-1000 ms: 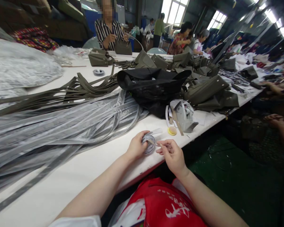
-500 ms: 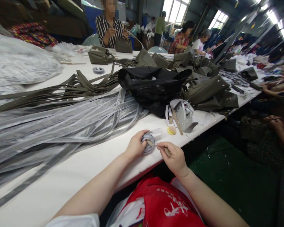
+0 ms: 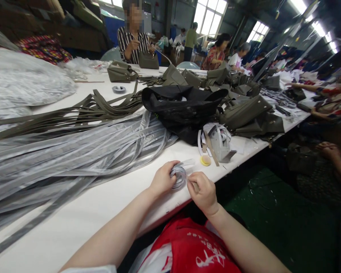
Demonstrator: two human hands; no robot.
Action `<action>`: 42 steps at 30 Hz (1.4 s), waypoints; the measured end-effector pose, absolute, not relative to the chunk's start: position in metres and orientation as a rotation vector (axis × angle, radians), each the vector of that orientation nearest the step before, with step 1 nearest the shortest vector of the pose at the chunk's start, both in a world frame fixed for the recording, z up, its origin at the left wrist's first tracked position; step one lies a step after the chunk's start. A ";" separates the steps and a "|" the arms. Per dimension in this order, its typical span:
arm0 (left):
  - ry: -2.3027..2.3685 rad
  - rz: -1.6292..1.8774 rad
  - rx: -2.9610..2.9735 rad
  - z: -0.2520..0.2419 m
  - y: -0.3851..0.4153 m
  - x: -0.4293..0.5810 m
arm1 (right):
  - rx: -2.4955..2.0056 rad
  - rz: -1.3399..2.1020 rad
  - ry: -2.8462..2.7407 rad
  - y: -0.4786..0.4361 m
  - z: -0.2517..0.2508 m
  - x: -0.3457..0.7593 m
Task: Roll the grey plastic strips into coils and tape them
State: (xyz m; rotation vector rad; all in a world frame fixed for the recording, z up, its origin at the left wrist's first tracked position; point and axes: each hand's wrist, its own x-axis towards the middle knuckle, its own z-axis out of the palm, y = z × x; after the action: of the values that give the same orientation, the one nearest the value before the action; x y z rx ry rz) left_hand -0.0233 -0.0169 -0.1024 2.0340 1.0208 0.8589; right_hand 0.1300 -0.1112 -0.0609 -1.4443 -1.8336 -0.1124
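My left hand (image 3: pixel 162 179) is closed around a small roll of grey tape (image 3: pixel 179 176), held upright at the near edge of the white table (image 3: pixel 82 220). My right hand (image 3: pixel 202 191) sits right beside the roll, its fingers pinched on the tape's loose end; what else is in them I cannot make out. Both hands hover just over the table's front edge. A yellow disc (image 3: pixel 205 160) lies a little beyond them.
A big heap of grey film-wrapped strips (image 3: pixel 74 151) and olive straps (image 3: pixel 74 110) covers the table's left. A black bag (image 3: pixel 184 108), olive bags (image 3: pixel 250 112) and a grey tape holder (image 3: pixel 220 142) lie ahead. Other people sit at the far side and at the right.
My right hand has moved in toward the roll and now touches it, its fingers curled tighter. The left hand keeps its hold on the roll.
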 end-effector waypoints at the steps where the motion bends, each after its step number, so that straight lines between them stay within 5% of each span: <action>1: 1.018 0.860 2.040 -0.102 -0.017 -0.023 | -1.433 -0.106 -1.896 -0.111 -0.061 0.129; 13: 0.979 0.865 1.978 -0.100 -0.020 -0.022 | -1.511 -0.336 -1.980 -0.077 -0.085 0.120; 22: 0.831 0.768 2.115 -0.082 -0.029 -0.021 | -1.479 0.069 -1.946 -0.086 -0.049 0.142; 36: 0.712 0.790 2.076 -0.070 -0.048 -0.015 | -1.437 1.336 -1.143 -0.068 -0.061 0.159; 42: 0.716 0.810 2.116 -0.067 -0.052 -0.017 | -1.454 1.358 -1.221 -0.062 -0.062 0.162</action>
State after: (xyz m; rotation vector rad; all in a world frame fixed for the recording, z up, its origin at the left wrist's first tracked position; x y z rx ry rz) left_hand -0.0166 -0.0521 -0.0671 2.1157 0.7158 0.8101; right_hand 0.1618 -0.0624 -0.0620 -1.4545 -1.2205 1.3575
